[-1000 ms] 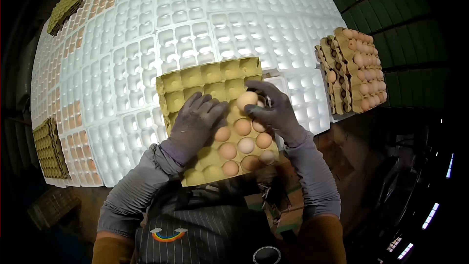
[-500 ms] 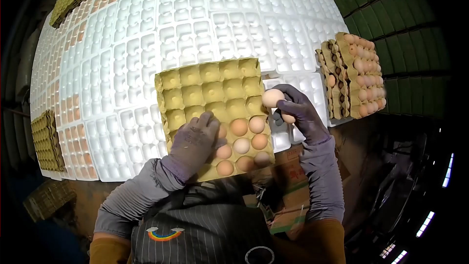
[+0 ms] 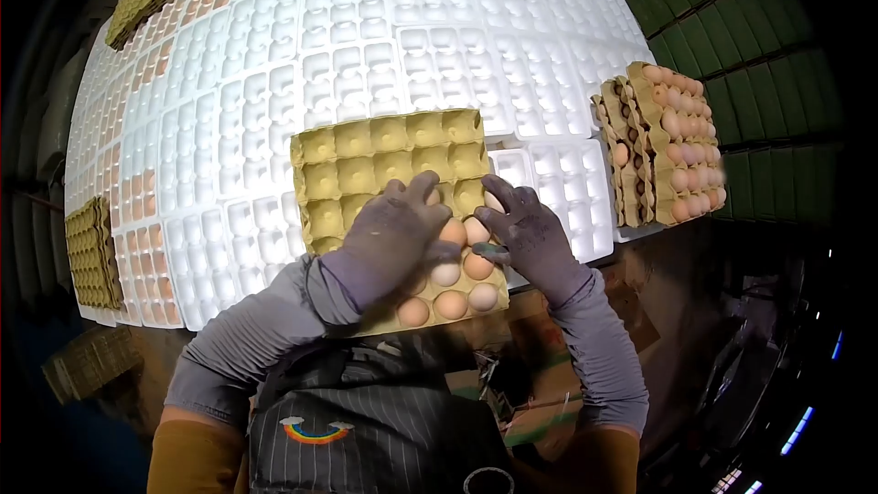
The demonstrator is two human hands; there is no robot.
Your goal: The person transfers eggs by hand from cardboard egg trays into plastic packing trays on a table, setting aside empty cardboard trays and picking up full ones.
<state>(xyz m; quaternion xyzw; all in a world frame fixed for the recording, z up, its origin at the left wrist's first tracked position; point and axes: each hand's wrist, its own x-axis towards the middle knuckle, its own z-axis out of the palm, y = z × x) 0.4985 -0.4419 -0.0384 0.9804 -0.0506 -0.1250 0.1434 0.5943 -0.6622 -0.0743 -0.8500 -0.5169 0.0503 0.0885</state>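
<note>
A yellowish pulp egg tray (image 3: 389, 142) lies in front of me, its nearer right cups filled with brown and pale eggs (image 3: 449, 304). My left hand (image 3: 389, 233), in a grey-purple glove, reaches over the middle of the tray. Its fingers curl over an egg (image 3: 433, 198), mostly covered by them. At the tray's right edge my right hand (image 3: 532, 240), gloved alike, has its fingers closed round a pale egg (image 3: 494, 200). The right thumb lies beside the seated eggs. Part of the tray's left side is hidden under my left hand and forearm.
White moulded trays (image 3: 352, 78) cover the table, some at the left holding eggs (image 3: 146, 265). Upright pulp trays with eggs (image 3: 681, 142) stand at the right. Stacks of pulp trays (image 3: 91, 256) sit at the left edge. Cardboard (image 3: 631, 311) lies below the table edge.
My right hand has moved left and down from beside the tray, bringing its egg to the tray's right edge. My left hand has shifted right and up over the cups.
</note>
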